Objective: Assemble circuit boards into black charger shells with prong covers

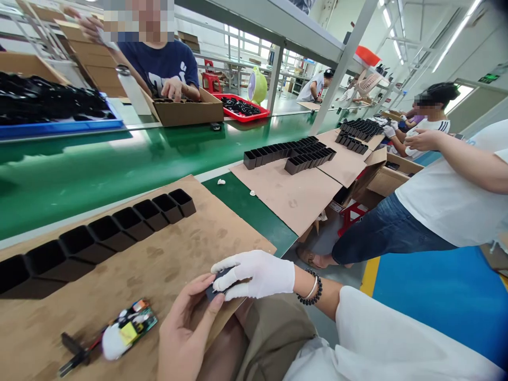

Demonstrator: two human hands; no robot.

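My bare left hand (186, 328) and my white-gloved right hand (256, 275) are closed together on a small dark plastic case (214, 291) at the table's near edge. My fingers cover most of it, so its open side and anything inside are hidden. To the left of my hands, a green circuit board (137, 324) lies on a cardboard sheet (178, 254). It carries a yellow component and a white blob, and wires run from it to a black plug piece (73, 352). Behind it, a row of several open black cases (105, 233) stands upright on the cardboard.
Across the green belt (159, 153), a person handles things in a cardboard box (190, 111). A red tray (244, 108) and a blue tray (59, 129) hold black parts. More black cases (301, 153) stand on cardboard to the right. Another person (448, 196) stands at right.
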